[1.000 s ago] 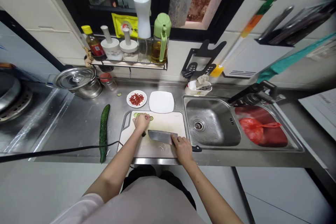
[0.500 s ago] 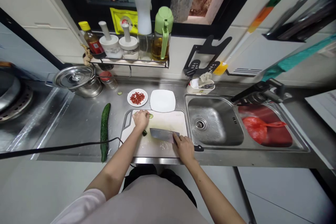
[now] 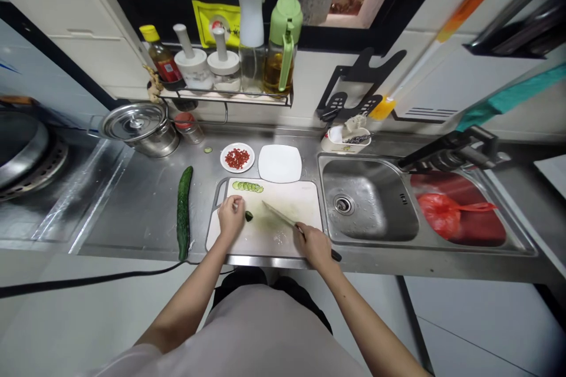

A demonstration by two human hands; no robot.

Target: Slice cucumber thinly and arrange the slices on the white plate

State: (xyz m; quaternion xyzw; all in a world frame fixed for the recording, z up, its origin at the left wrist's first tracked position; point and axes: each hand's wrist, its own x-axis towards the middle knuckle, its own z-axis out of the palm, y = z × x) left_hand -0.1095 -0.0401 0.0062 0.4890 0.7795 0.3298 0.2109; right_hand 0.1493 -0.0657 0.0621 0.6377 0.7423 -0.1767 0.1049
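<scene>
My right hand (image 3: 315, 245) grips the black handle of a cleaver (image 3: 279, 213). Its blade points up and left over the right half of the white cutting board (image 3: 305, 193), seen nearly edge-on. On the board's left side is my left hand (image 3: 232, 217), fingers loosely curled and no object visible in them. Just right of those fingers lies a short dark-green cucumber piece (image 3: 249, 216). A row of overlapping cucumber slices (image 3: 247, 187) lies along the board's upper left. Left of the board, a whole cucumber (image 3: 183, 212) rests on the steel counter.
Behind the board stand a plate of chopped red pieces (image 3: 237, 158) and a white square plate (image 3: 280, 163). To the right is a sink (image 3: 371, 203) with a red bag (image 3: 438, 215) in its second basin. A lidded pot (image 3: 141, 129) stands at back left, below a condiment rack (image 3: 225, 97).
My left hand has drawn back from the cucumber slices toward me, uncovering the row. The cleaver has turned from broadside to nearly edge-on, its tip now higher. The whole view has shifted slightly.
</scene>
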